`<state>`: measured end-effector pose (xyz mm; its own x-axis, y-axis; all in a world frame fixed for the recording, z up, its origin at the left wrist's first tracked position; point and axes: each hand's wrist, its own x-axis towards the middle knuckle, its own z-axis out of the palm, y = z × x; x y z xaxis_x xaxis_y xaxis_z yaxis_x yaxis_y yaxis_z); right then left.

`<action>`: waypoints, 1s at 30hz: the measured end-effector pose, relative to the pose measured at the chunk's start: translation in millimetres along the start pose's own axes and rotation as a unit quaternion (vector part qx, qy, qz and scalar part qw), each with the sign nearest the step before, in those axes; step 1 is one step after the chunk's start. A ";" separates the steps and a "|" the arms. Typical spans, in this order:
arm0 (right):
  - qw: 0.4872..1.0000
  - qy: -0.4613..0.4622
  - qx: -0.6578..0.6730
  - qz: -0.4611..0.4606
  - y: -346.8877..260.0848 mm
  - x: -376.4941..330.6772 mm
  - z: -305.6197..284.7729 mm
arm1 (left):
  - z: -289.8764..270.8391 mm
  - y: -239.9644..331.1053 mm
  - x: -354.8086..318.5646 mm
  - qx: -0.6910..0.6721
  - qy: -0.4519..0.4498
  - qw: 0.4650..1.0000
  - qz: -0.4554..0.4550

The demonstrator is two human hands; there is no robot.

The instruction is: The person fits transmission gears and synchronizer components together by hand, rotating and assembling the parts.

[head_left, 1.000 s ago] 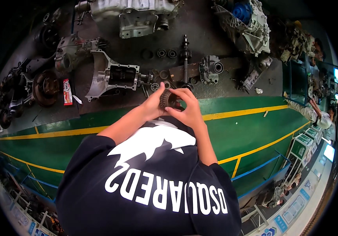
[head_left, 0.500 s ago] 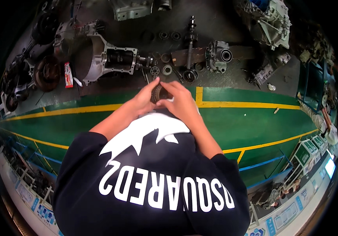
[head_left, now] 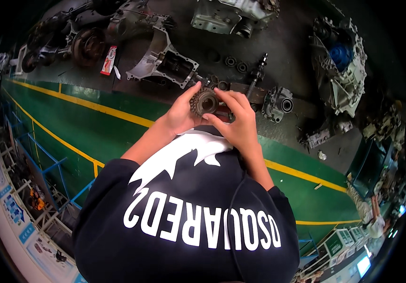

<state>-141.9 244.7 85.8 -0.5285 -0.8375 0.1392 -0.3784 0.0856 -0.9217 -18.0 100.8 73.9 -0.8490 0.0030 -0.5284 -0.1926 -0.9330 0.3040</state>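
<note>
Both my hands hold a metal gear [head_left: 197,102] in front of my chest, its toothed rim to the left and its hollow bore facing up toward me. My left hand [head_left: 180,113] grips the left side with the thumb and fingers around the rim. My right hand [head_left: 241,118] closes on the gear from the right, thumb at the lower edge and fingertips at the upper edge. Just beyond the hands lies an open gearbox housing [head_left: 145,66]. A gear shaft [head_left: 258,73] and a smaller metal housing [head_left: 273,107] lie to the right, and bearing rings [head_left: 231,62] lie farther off.
A large transmission casing [head_left: 356,70] with a blue part stands at the far right. A rusty disc [head_left: 87,46] and a red-and-white packet [head_left: 108,62] lie at the left. Yellow lines [head_left: 122,113] cross the green floor. Another person [head_left: 376,224] is at the right edge.
The view has swung round, so the parts on the floor appear tilted and shifted right. The gear, largely covered by my fingers before, now shows its bore and rim more fully.
</note>
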 end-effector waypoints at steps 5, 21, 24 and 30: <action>0.998 -0.048 -0.041 -0.011 -5.8 -0.1 -3.0 | 2.2 -3.2 -4.2 0.021 0.028 0.999 0.025; 0.956 -0.014 0.158 0.245 131.3 -19.5 31.4 | -70.4 -14.8 3.7 -0.036 0.132 0.989 0.052; 0.942 -0.022 -0.018 0.334 211.6 -42.4 33.2 | -77.9 -9.2 -10.6 -0.031 0.166 0.981 0.097; 0.914 -0.098 -0.376 0.116 249.1 -42.5 58.4 | -124.2 -8.4 -37.8 -0.109 0.106 0.980 0.128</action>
<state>-169.3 270.1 -170.9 -0.5421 -0.8240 -0.1650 -0.7273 0.5584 -0.3989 76.8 63.8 -7.1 -0.7306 -0.2938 -0.6164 0.1425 -0.9484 0.2832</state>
